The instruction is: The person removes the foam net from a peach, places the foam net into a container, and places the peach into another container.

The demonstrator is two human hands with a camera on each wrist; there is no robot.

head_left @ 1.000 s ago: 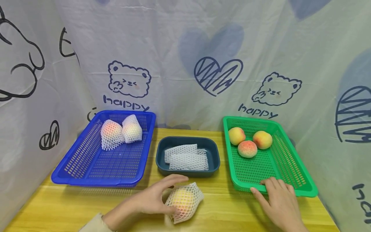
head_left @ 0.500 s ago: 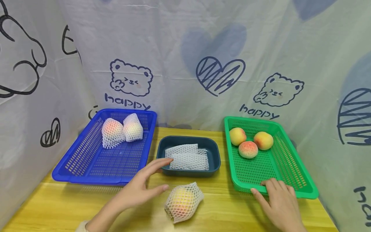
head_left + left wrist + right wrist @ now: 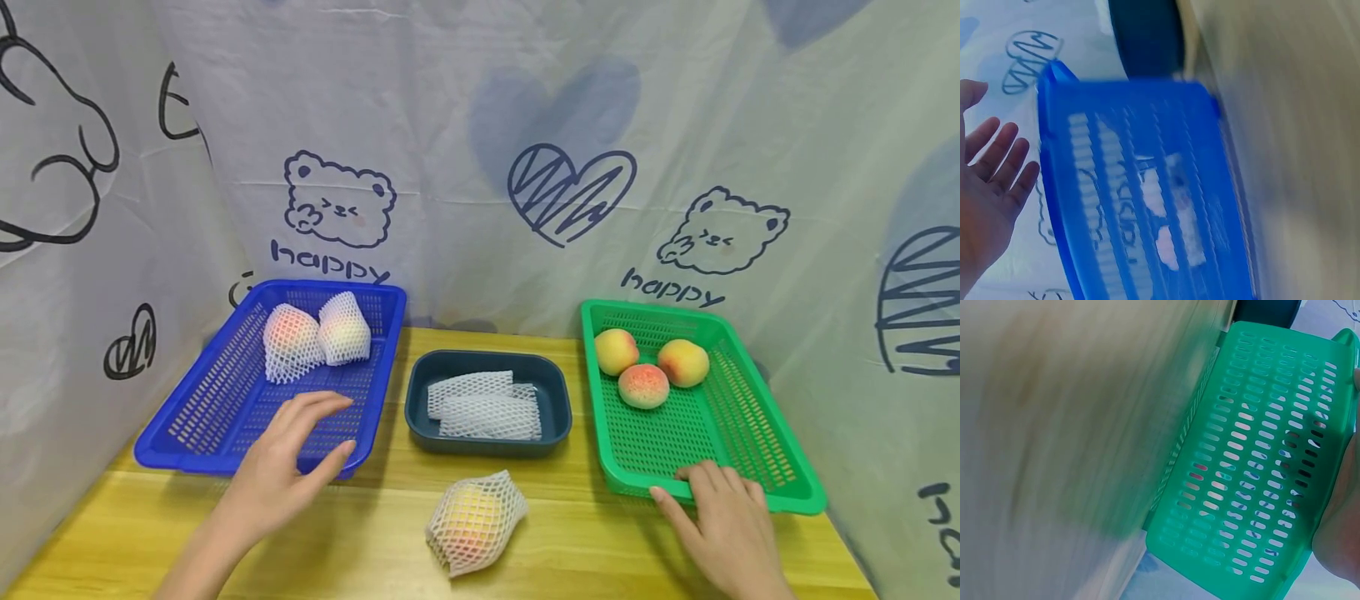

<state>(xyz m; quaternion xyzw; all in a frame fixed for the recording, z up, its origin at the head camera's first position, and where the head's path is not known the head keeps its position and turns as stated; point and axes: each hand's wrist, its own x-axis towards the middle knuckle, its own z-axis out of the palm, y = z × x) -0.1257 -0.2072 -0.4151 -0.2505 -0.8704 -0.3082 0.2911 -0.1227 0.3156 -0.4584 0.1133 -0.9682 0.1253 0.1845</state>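
I see the left hand [image 3: 281, 467] raised by the near edge of the blue basket [image 3: 187, 461], palm turned inward, thumb and fingers spread wide with nothing between them. The right hand [image 3: 723, 525] has its fingers hooked over the green basket's [image 3: 795, 500] near rim, thumb outside. The netted peach [image 3: 476, 525] lies on the tabletop [image 3: 592, 554] between the hands, apart from both, in front of the dark tray [image 3: 487, 448]. My left wrist view gives me the palm and the blue basket's slotted outer wall [image 3: 1135, 100]; only the head view shows me that peach.
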